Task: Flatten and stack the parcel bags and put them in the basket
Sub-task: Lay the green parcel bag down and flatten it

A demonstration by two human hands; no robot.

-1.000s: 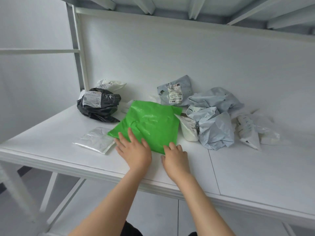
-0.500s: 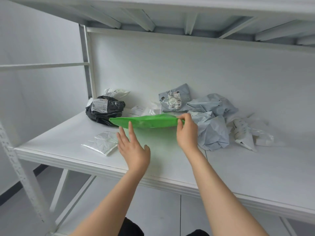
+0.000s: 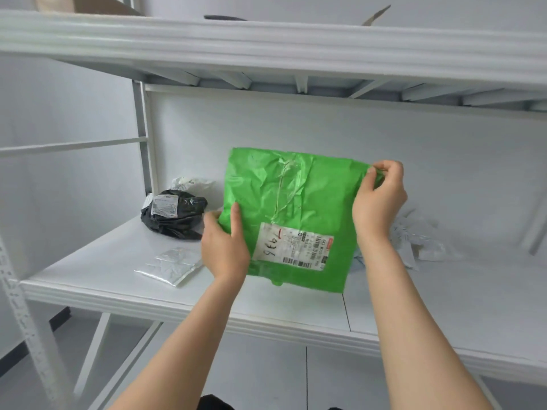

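Green parcel bag (image 3: 296, 202) — crinkled, taped (white label) — pinched in left grip (image 3: 226, 247) and right grip (image 3: 379, 199).

One green bag (image 3: 299, 199); one black bag (image 3: 180, 223)

A white shelf board (image 3: 103, 279) spanned the view, with a seam (image 3: 346, 312) crossing it right of centre. Above it sat an upper shelf (image 3: 266, 45) bearing a brown cardboard box (image 3: 85, 2) at far left. A perforated upright (image 3: 22, 321) stood near left.

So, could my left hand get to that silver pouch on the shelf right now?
Probably not yet: the left hand grips the green bag. Once freed, the silver pouch lies close beside it, nothing between.
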